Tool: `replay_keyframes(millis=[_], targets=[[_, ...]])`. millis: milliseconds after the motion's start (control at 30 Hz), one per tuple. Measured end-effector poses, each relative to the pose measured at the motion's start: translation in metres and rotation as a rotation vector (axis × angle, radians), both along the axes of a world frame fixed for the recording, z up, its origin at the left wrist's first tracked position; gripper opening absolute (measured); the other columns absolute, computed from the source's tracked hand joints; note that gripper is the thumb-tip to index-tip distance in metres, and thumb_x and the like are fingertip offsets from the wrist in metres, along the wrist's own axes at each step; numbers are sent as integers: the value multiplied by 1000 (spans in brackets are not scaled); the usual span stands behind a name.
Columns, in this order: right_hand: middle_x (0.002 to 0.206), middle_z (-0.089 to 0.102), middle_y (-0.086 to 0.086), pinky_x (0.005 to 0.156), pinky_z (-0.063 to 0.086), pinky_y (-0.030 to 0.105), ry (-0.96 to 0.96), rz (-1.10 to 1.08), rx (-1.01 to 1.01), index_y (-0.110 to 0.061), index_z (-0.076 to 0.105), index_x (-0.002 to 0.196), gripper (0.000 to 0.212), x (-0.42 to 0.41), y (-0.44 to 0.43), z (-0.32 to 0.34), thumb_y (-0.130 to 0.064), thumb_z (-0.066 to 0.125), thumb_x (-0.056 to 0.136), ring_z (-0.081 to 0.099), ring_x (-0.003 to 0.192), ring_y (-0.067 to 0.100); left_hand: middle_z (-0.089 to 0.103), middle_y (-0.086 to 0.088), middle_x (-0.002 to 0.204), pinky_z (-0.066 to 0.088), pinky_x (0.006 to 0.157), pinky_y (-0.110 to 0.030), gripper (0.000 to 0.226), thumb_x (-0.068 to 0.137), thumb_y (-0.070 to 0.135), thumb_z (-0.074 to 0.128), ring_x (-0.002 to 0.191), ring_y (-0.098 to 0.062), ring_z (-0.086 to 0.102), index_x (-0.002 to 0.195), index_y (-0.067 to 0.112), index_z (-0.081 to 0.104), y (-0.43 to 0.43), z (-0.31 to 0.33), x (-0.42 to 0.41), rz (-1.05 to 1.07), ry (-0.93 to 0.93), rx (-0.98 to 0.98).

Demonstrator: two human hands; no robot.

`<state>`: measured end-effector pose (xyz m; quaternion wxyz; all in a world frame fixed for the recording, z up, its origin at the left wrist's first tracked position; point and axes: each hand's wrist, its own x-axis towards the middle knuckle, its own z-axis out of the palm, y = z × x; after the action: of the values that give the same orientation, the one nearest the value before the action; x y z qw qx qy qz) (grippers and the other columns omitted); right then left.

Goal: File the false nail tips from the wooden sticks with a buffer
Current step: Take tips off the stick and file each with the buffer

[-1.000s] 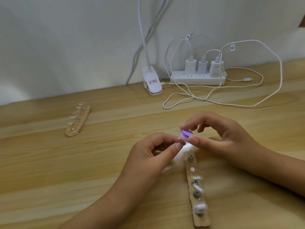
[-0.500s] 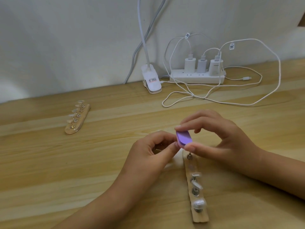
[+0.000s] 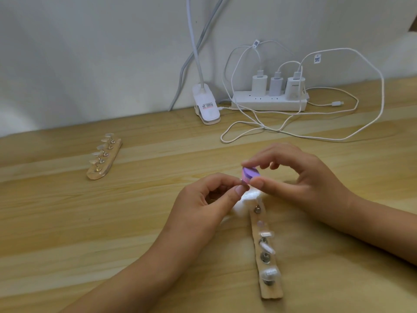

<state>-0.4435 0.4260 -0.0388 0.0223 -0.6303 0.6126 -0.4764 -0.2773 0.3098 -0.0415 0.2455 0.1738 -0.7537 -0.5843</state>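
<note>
Both hands are meeting mid-worktop. The left hand [image 3: 203, 199] is pinching a tiny clear nail tip [image 3: 243, 182] between thumb and curled forefinger. The right hand [image 3: 300, 177] is gripping the little purple buffer [image 3: 250, 172] between thumb and fingertips, and the buffer is sitting right on that tip, so I'd say filing is underway on this one. The tip is small and half hidden, so I can't tell which edge is getting worked.

The relation that matters for whatever's coming: the near wooden stick [image 3: 270, 292] is lying just nearside of the hands. Its long axis is running near-to-far with a slight lean, and its far end is tucked almost under the pinch point. It's sitting between the forearms but closer to the right one, though the left thumb is hovering just beside its far end. My guess is either hand only has to drop a bit towards me to reach it.

No real containers here, the sticks are doing that job. The near one has a bare pin [image 3: 256, 209] at its far end, and more tips [image 3: 267, 247] are perched on pins further down. There's white fluff [image 3: 248, 196] by that far end, maybe cotton, can't say.

The other stick [image 3: 97, 175] is lying well apart, far left on the worktop [image 3: 67, 222], angled, with a full row of clear tips [image 3: 99, 153]. The left hand is nearer to it.

Against the far wall there's a lamp clip [image 3: 206, 107] and a power strip [image 3: 268, 102] with chargers and looping white cables [image 3: 381, 98].
</note>
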Motion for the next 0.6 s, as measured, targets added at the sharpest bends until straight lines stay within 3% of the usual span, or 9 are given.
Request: replay_keyframes(millis=[100,200,300,600], targets=[[102,67,-5,81,48,28,48,33,-22,-19,70,106,31,0,0,-1,-37,71,81,59,97,16,71,11,77,49,67,-16,16,78,37,66,74,-3,64,88,29,75,0,0,-1,-16,5,-4],[101,68,-5,79,48,32,20,10,-6,-21,70,106,32,-1,0,0,-38,73,80,59,95,17,70,11,76,50,68,-18,20,75,43,66,75,-8,65,89,31,75,-1,-2,-1,-9,-5,-17],[103,67,-5,83,47,24,100,55,-23,-20,69,108,31,-1,-1,0,-38,70,82,60,97,14,71,8,79,51,68,-19,12,82,37,66,76,-8,64,90,33,74,-2,-2,0,-48,-9,-52],[101,66,-8,82,47,27,47,32,15,-22,70,106,30,-2,0,2,-39,68,81,59,93,15,72,7,83,52,70,-22,7,88,30,69,79,-10,66,90,35,74,-4,-6,0,-39,-44,-103]])
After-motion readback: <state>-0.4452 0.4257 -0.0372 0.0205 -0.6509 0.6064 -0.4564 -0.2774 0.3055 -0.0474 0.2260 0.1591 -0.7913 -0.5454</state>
